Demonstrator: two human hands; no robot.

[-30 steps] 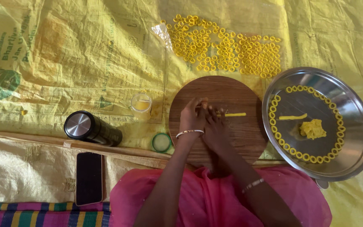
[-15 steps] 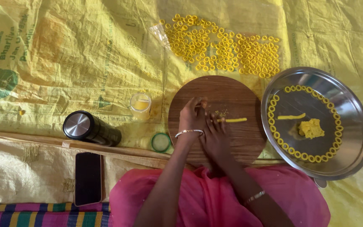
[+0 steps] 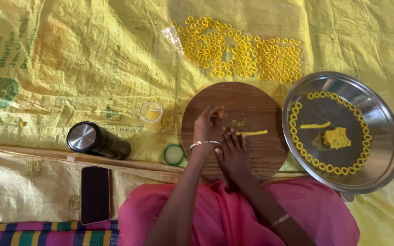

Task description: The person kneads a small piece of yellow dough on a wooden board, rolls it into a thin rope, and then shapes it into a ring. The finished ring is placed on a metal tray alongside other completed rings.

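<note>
Dough strip: on round wooden board, long axis left-right, far end toward steel plate.
Right hand: flat on board, fingers spread, fingertips at strip's near end.
Left hand: fingers curled; contents hidden, cannot tell.
Hidden: board's near edge under forearms.

A brown wooden round board lies on a yellow woven sheet bearing green and faded orange print. On the board rests a yellow dough strip. Yellow dough rings cover the sheet above. A shiny silver metal plate holds a yellow dough lump. A black flask has a silver cap. The phone is black. The skirt is pink, and beside it lies a striped cloth in pink, blue, green and yellow.
</note>
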